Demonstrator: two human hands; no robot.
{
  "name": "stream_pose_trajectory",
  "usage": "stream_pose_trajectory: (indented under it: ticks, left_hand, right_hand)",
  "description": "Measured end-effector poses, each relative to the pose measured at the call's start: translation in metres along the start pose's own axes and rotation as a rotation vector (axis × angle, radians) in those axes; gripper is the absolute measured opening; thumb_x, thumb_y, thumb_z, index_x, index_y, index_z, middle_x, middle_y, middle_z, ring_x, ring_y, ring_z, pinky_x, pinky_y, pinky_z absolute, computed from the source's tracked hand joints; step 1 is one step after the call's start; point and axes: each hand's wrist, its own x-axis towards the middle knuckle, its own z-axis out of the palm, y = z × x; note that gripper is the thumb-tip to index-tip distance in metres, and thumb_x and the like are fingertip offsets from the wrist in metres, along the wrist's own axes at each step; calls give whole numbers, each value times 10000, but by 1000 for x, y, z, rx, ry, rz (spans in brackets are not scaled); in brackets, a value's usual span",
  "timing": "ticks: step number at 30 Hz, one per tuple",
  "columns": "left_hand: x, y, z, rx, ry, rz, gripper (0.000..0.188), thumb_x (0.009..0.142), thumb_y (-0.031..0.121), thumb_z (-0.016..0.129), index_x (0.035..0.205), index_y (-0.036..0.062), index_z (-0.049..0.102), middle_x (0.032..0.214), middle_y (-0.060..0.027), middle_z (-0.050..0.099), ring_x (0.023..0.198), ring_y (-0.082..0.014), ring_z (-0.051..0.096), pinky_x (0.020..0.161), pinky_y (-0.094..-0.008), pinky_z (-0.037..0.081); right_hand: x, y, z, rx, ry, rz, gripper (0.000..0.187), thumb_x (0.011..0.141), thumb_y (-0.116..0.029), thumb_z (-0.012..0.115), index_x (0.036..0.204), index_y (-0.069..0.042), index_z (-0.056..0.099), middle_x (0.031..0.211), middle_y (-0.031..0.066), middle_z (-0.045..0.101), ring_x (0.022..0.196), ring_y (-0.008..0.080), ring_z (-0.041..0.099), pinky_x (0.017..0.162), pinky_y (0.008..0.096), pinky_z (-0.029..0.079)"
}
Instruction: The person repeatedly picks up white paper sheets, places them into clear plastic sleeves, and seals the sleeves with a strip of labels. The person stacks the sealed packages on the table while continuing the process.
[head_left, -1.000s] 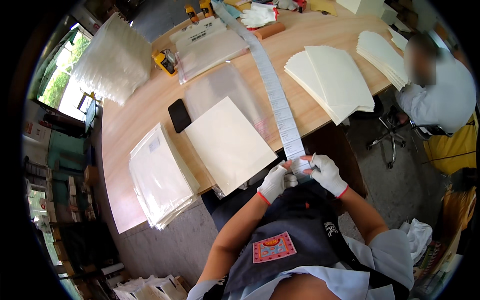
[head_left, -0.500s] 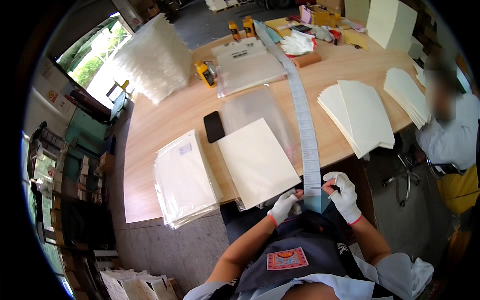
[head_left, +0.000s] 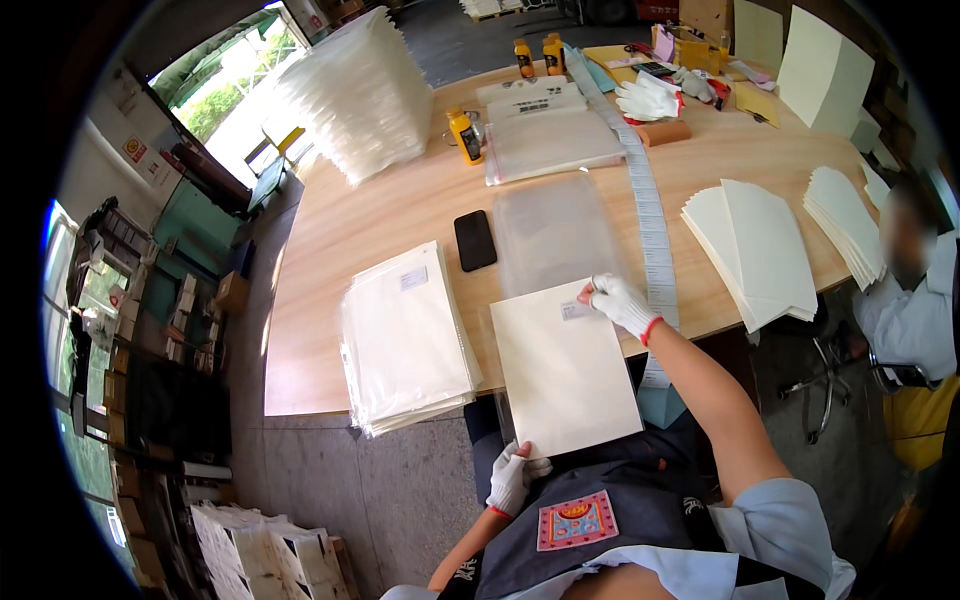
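Observation:
A cream sheet of card (head_left: 565,385) lies tilted over the table's near edge and my lap. My left hand (head_left: 510,478), in a white fingerless-tipped glove, grips its lower left corner with the thumb on top. My right hand (head_left: 622,304), gloved alike, has its fingertips pinched at a small white label (head_left: 576,311) near the sheet's upper right corner. Whether the label is fully stuck down I cannot tell. Just right of the sheet runs a long strip of labels (head_left: 655,250), hanging over the table edge. Clear plastic bags (head_left: 555,225) lie beyond the sheet.
Left of the sheet is a stack of bagged, labelled sheets (head_left: 410,345); a black phone (head_left: 475,241) lies above it. Fanned cream sheets (head_left: 760,260) spread to the right. Yellow bottles (head_left: 464,137) and white gloves (head_left: 648,100) are farther back. A person (head_left: 905,300) sits at right.
My right hand has moved from the label strip's near end up to the sheet's upper right, where a label now shows. My left hand has shifted to the sheet's lower left corner; the sheet has turned straighter.

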Motion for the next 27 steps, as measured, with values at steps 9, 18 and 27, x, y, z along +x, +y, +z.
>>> stream_pose_trajectory:
  ticks: [9,18,27]
  left_hand:
    - [-7,4,4,65,-5,67,279,970,268,610,1110,30,568,907,-85,675,700,-164,674,688,-317,591]
    - [-24,72,42,390,-30,421,372,996,175,550,1307,-28,531,1018,-55,665,758,-102,647,679,-225,505]
    - [-42,190,-46,653,663,931,371,923,168,620,1274,55,579,1094,-132,641,953,-224,627,816,-328,506]
  right_hand:
    - [-13,-11,11,-339,352,-139,250,780,-261,760,913,-81,648,1004,137,649,902,326,633,760,438,488]
    - [-162,21,-6,113,-426,520,240,937,-301,622,896,-65,639,706,29,609,571,122,531,505,287,412]
    - [-50,-89,106,268,-412,-26,274,894,-329,632,866,-57,652,795,130,644,715,270,595,638,382,455]
